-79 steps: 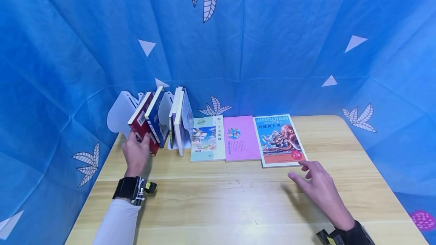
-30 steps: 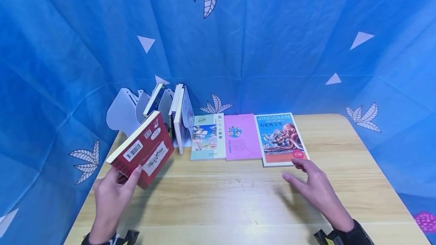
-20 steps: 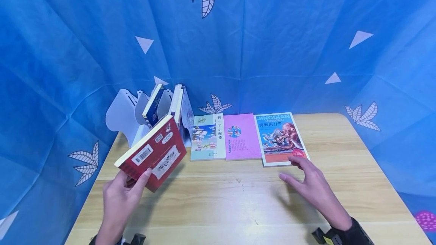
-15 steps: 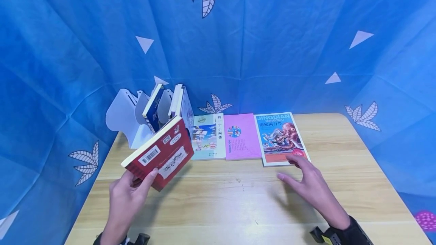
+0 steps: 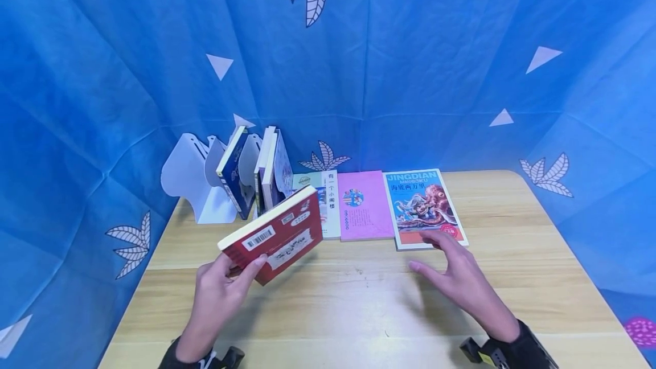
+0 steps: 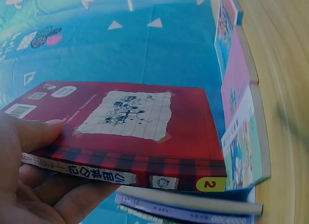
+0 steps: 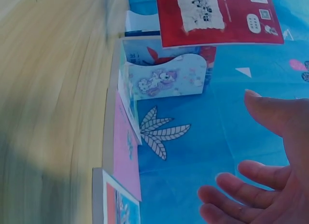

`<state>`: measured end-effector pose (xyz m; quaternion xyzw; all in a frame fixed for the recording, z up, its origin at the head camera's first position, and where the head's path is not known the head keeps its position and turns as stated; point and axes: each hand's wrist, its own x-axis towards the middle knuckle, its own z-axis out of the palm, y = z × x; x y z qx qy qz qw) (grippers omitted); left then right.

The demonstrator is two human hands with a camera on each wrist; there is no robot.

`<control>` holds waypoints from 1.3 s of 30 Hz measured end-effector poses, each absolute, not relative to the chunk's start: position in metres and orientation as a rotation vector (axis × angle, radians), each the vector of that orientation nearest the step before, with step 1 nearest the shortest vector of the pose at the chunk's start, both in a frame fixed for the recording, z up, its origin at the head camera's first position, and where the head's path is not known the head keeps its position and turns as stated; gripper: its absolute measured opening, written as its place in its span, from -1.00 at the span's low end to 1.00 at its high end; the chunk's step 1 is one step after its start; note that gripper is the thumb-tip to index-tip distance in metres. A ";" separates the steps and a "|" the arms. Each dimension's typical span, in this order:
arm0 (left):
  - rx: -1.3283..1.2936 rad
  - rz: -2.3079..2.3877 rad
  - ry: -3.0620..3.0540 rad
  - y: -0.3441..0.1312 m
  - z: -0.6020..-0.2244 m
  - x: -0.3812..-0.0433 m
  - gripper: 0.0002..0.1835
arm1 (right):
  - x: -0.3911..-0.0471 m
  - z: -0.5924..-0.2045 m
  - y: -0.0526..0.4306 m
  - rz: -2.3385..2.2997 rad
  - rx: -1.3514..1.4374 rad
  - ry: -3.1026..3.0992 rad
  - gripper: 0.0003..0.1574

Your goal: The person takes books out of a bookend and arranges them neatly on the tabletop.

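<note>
A red book (image 5: 287,238) with a barcode on its back cover is held in my left hand (image 5: 217,295), tilted above the table. In the left wrist view the thumb lies on the red book's cover (image 6: 145,113) and the fingers pass beneath its spine. My right hand (image 5: 461,278) hovers near the lower edge of the octopus-cover book (image 5: 422,206), its thumb and fingers apart and nothing between them. Left of that book lie a pink book (image 5: 365,209) and a pale green book (image 5: 330,209), the latter partly hidden behind the red one.
A white book rack (image 5: 187,175) stands at the back left of the wooden table (image 5: 359,312). It bears a dark blue book (image 5: 236,175) and several others, leaning upright. A blue patterned cloth (image 5: 410,61) hangs behind and at the sides.
My left hand has pulled the red book out of the rack, brought it toward me and then carried it right. My right hand has drifted slightly left.
</note>
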<state>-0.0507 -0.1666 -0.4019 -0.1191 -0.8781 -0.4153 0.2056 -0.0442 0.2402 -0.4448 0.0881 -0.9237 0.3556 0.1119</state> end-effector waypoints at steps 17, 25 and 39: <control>-0.608 -1.218 -2.428 -0.131 -0.408 -0.050 -0.59 | -0.044 -0.443 0.228 1.076 0.399 -2.704 -0.14; -0.777 -1.252 -2.411 -0.118 -0.414 -0.045 -0.58 | -0.044 -0.441 0.221 1.162 0.478 -2.691 -0.12; -1.031 -1.353 -2.241 -0.098 -0.418 -0.044 -0.62 | -0.042 -0.436 0.207 1.277 0.671 -2.639 -0.10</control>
